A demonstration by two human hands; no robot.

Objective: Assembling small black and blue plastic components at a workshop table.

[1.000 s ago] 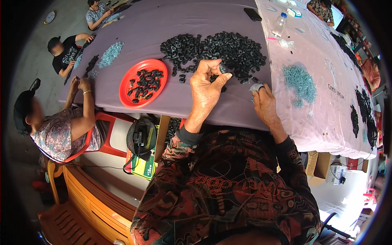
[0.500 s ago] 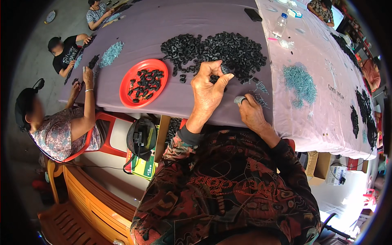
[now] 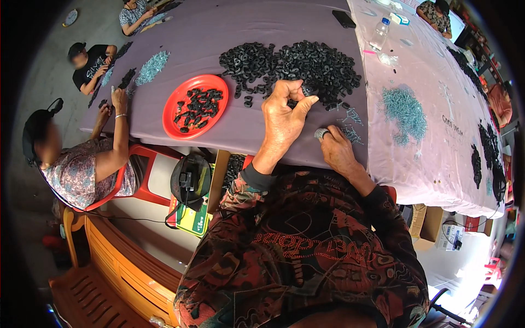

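My left hand [image 3: 283,117] is raised over the near edge of a heap of small black plastic parts [image 3: 317,63]. Thumb and forefinger pinch one small black part [image 3: 310,90], partly hidden by the fingers. Lower and to the right, my right hand [image 3: 339,150] rests on the cloth with its fingers curled in. A grey wrap [image 3: 321,133] covers one of its fingertips. Whatever those fingers hold, if anything, is hidden. Beside that hand lie small thin bluish-silver pieces [image 3: 351,116], too small to name.
A red plate [image 3: 169,123] with joined black parts stands to the left on the purple cloth [image 3: 273,24]. Blue-grey pieces [image 3: 404,115] are heaped on the pink cloth at right. A bottle [image 3: 380,34] and phone [image 3: 343,19] lie beyond. A person [image 3: 90,169] works at left.
The whole view has shifted slightly. My left hand still pinches the black part, turned a little, and my right hand stays in about the same place.
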